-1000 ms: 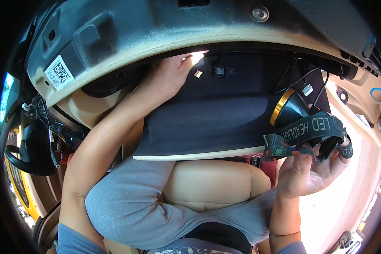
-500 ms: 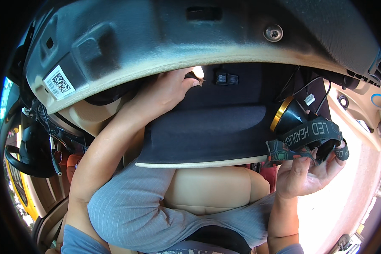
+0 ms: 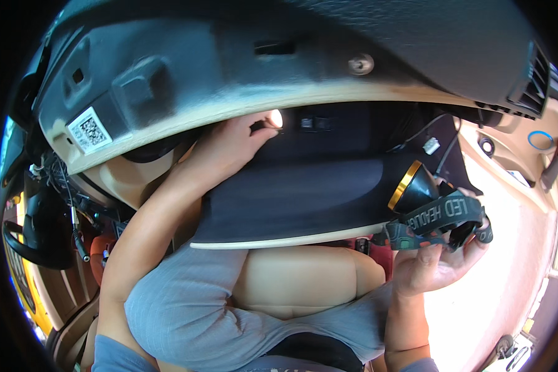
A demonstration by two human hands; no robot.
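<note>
My left hand (image 3: pixel 232 144) reaches up under the dark dashboard underside (image 3: pixel 229 68), its fingertips pinched on a small dark part (image 3: pixel 261 127) beside a bright lit spot. My right hand (image 3: pixel 431 263) holds a black headlamp (image 3: pixel 415 189) with a gold ring by its dark green strap (image 3: pixel 443 214), the lamp facing into the cavity. A dark felt-lined panel with a tan edge (image 3: pixel 291 204) hangs open below the cavity, between both hands.
A white connector on thin wires (image 3: pixel 431 146) dangles in the cavity at right. A screw head (image 3: pixel 360 63) and a white square code label (image 3: pixel 89 130) sit on the dashboard underside. Loose wiring and a black steering wheel (image 3: pixel 34 229) lie left. My knees in grey cloth (image 3: pixel 186 310) fill the lower middle.
The view has tilted so the dashboard underside fills more of the top. My left hand stays at the lit spot, fingers now pinched. My right hand keeps holding the headlamp.
</note>
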